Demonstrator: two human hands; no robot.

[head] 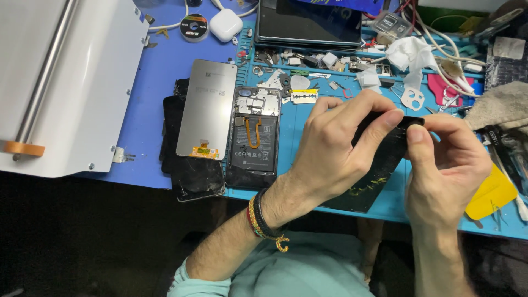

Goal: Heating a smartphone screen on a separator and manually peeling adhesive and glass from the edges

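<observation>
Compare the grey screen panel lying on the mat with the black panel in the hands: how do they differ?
The grey screen panel lies flat on the blue mat, untouched; the black panel is lifted at a tilt, pinched at its top edge by the left hand and right hand. The grey one is pale and reflective; the black one is dark with yellowish marks near its lower end. Both are thin, flat, phone-sized rectangles.

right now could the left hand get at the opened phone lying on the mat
Probably yes: the opened phone lies uncovered just beside the left hand, but that hand and the right hand are both pinching the black panel.
</observation>
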